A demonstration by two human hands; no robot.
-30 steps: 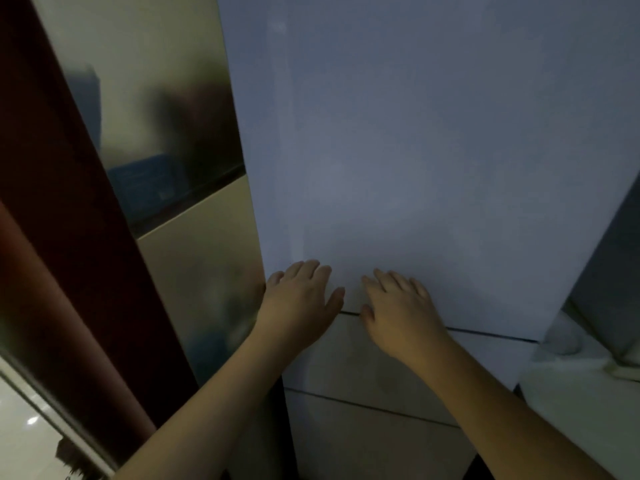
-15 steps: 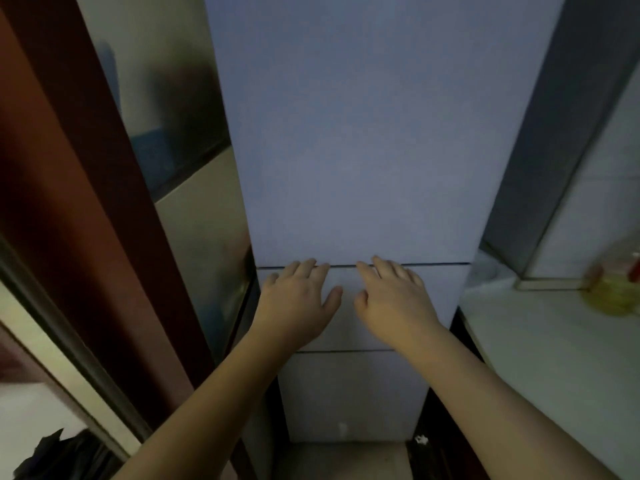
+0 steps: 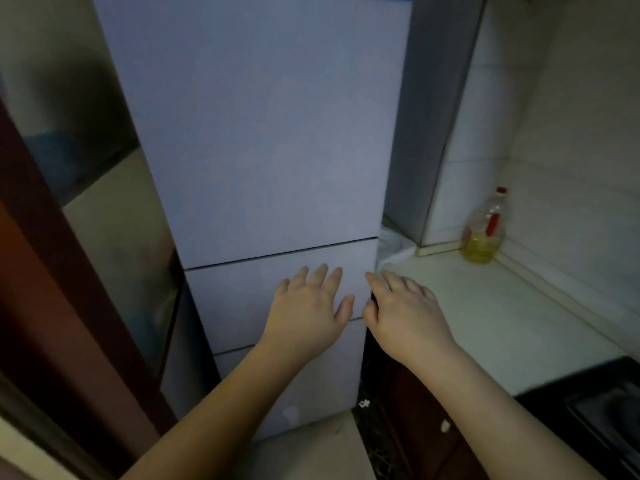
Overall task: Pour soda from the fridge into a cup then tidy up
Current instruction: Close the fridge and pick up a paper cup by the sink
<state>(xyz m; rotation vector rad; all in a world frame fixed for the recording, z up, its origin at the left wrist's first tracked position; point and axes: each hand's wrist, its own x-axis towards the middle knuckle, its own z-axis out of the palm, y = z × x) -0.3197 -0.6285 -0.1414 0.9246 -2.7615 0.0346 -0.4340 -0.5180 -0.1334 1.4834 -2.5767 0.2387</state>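
Standing at the far left, a dark red-brown wooden door frame [image 3: 52, 271] is seen beside a glossy reflective panel [image 3: 114, 209]. Next comes the tall pale blue-white fridge [image 3: 256, 133], all its doors closed, so the soda is judged to be inside and out of sight. The left hand [image 3: 308, 306] is spread flat, fingers straight, in front of the middle door, nothing held; contact cannot be confirmed. Just beside it, the right hand [image 3: 401, 313] is extended, fingers nearly straight, at the fridge's right edge, its thumb at the dark side gap, nothing gripped. The tall upper door lies above both hands, its free edge judged nearer the right hand. Further right, a white countertop [image 3: 485, 306] carries a clear plastic bottle of yellow oil [image 3: 485, 233] in the tiled corner.
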